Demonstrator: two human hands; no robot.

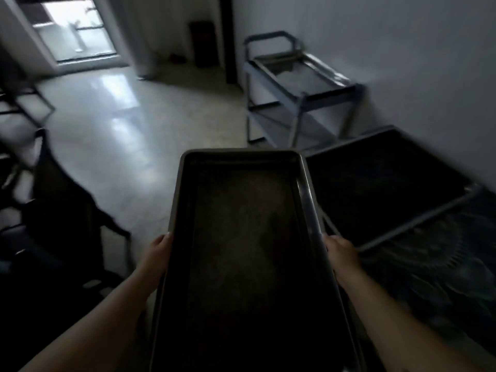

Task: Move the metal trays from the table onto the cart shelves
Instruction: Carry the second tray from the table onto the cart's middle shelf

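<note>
Two hands carry one dark metal tray (249,251) out in front of the body, long side running away from the camera. The left hand (155,257) is clamped on the tray's left rim and the right hand (341,255) on its right rim, each about halfway along the edge, fingers hidden underneath and thumbs lying along the outside. The tray is level or nearly so, and its bed shows nothing lying in it, though the light is dim. A thin second edge seems to run beneath its right rim, but whether that is another tray stacked below cannot be told. To the right, just beside the carried tray and lower, lies a second flat dark panel (381,189) with a pale frame; whether it is a tray or the desk top is unclear in the blur. Ahead on the right, against the white wall (402,49), stands one blue-grey cart (300,98) with a handle at its far end and at least two shelves visible, well apart from the tray. The pale floor (112,116) reflects light from one bright doorway (75,30) at the upper left.
</note>
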